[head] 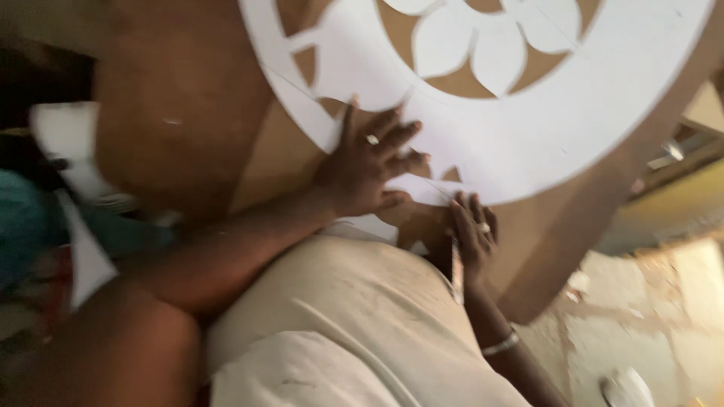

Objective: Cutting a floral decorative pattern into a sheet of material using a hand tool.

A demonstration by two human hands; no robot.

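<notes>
A large round white cut-out panel (528,128) with a flower pattern lies on a brown board (181,98). My left hand (369,162) rests flat on the panel's near rim, fingers spread, a ring on one finger. My right hand (471,237) is at the board's near edge just below the rim, fingers curled around a thin straight blade-like tool (456,271); it also wears a ring, and a bracelet circles the wrist. The frame is blurred, so the tool's tip is unclear.
My lap in pale cloth (354,324) fills the bottom centre. A teal cloth (30,218) and white scraps (68,136) lie at left. Patchy stone floor (648,301) shows at right, with a white object (626,388) near the bottom edge.
</notes>
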